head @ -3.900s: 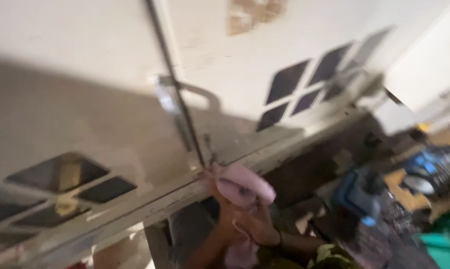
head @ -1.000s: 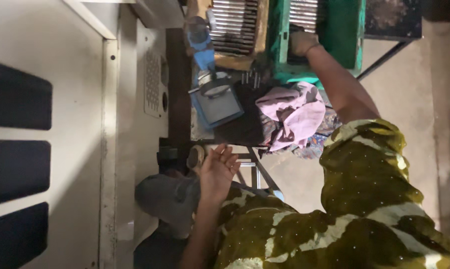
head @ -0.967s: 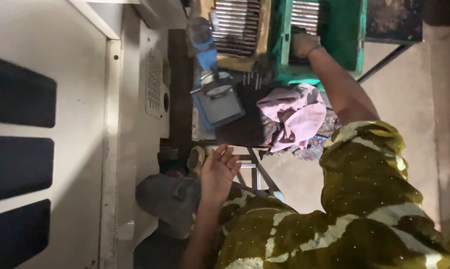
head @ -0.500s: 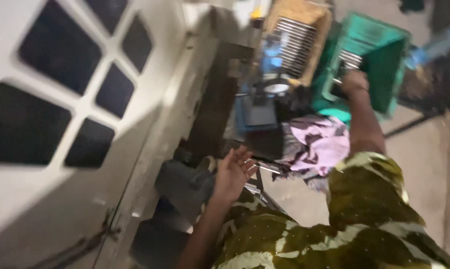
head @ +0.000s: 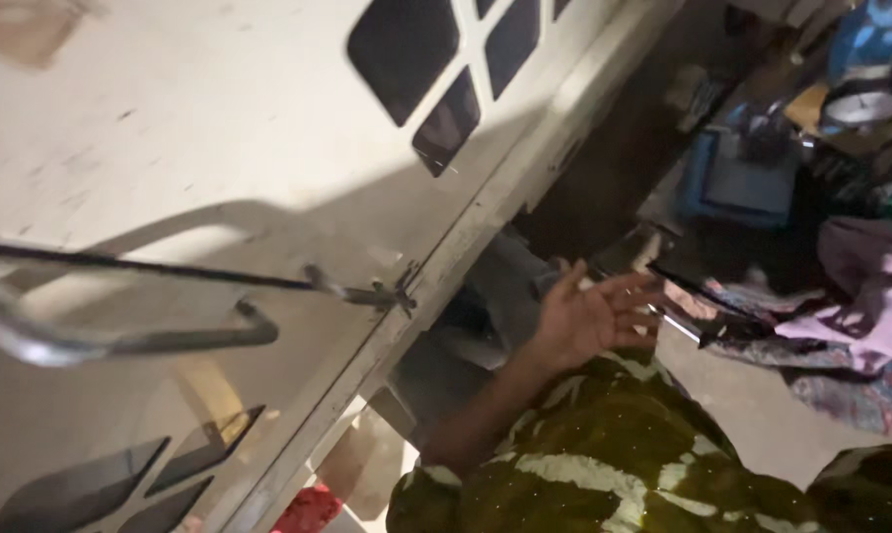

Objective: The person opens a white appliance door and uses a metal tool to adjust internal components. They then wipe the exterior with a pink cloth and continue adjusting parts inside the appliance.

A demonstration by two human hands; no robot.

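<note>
Centre right of the frame, the left hand [head: 589, 321] hangs empty, fingers [head: 631, 291] spread, nearest the dark metal bar [head: 663, 316] beside the pink cloth [head: 875, 296]. Better to reach slowly and look down; the right hand is out of sight.

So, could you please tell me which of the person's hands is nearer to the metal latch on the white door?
Left. The left hand is open, to the right of the latch and not touching it; the right hand is out of view.
</note>
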